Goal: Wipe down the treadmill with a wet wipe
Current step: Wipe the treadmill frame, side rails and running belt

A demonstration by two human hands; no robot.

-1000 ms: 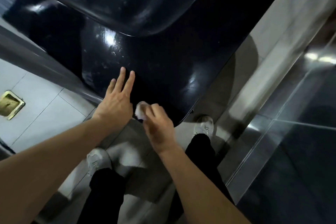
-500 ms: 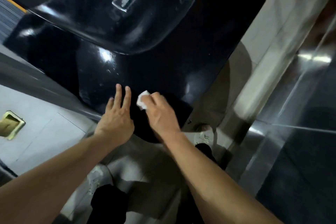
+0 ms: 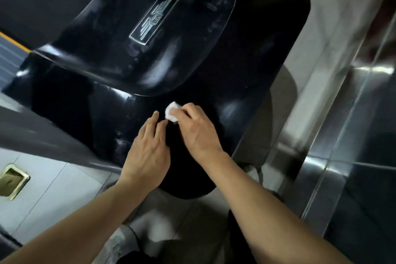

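The treadmill's glossy black motor cover [image 3: 246, 75] fills the middle of the view, with a raised hood bearing a silver winged logo plate [image 3: 153, 19] above it. My right hand [image 3: 198, 129] pinches a small crumpled white wet wipe [image 3: 171, 111] and presses it onto the cover just below the hood's edge. Beside it on the left, my left hand [image 3: 147, 154] rests flat on the cover with its fingers straight and nearly touching the wipe.
A grey side rail [image 3: 42, 133] runs along the left of the cover. Pale floor tiles with a brass floor socket [image 3: 12, 180] lie at the lower left. A shiny metal-framed dark panel [image 3: 353, 156] stands to the right. My shoes and dark trousers show below.
Both hands have slid forward up the cover from its near edge toward the hood. The wipe has travelled with the right hand, and more of the hood and logo is in view.
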